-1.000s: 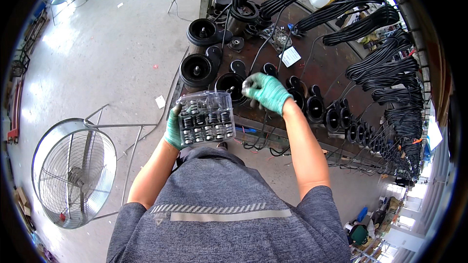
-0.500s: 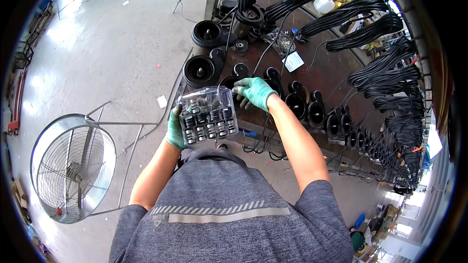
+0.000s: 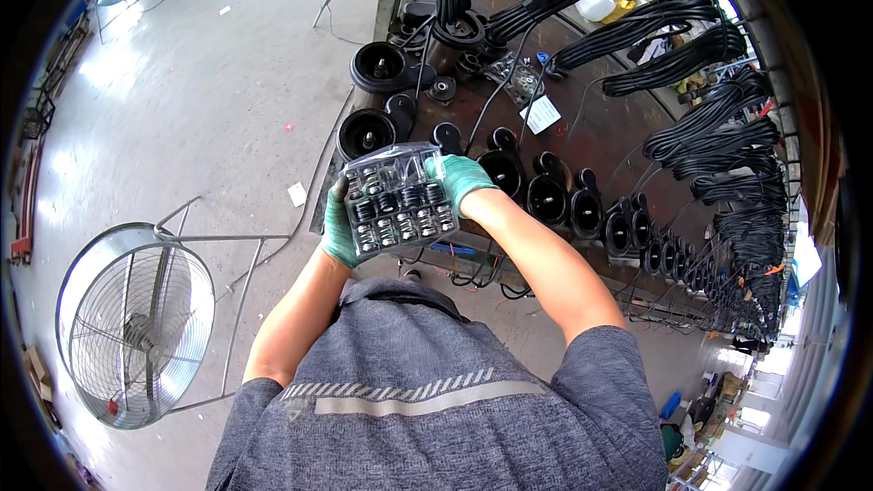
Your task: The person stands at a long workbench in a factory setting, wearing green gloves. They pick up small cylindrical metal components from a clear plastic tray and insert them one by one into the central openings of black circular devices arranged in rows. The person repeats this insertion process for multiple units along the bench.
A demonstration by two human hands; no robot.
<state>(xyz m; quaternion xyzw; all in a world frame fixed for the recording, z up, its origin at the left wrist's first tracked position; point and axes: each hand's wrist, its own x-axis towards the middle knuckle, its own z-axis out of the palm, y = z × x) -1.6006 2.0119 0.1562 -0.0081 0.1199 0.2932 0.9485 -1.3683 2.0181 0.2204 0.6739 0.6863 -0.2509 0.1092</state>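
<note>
A clear plastic tray (image 3: pixel 400 203) with rows of compartments is held tilted in front of my chest. Small round black and silvery metal parts fill its nearer rows, while several far compartments look bare. My left hand (image 3: pixel 340 225), in a green glove, grips the tray's left side. At the upper right corner my right hand (image 3: pixel 462 182), also gloved in green, closes on the edge; its fingertips are partly hidden. Just beyond the tray stands a round black housing (image 3: pixel 368 134) with a metal shaft in its middle. Another black housing (image 3: pixel 501 173) is close to my right hand.
More black housings (image 3: pixel 547 198) line the edge of the dark bench (image 3: pixel 600 145), curving away right. Coiled black cables (image 3: pixel 677 20) hang above. A bag of small parts (image 3: pixel 516 78) and a white paper (image 3: pixel 541 115) lie on the bench. A large fan (image 3: pixel 136 327) stands left.
My right hand has come back from over the housings to the tray's upper right corner and closed on it. The tray has shifted slightly right and away from me.
</note>
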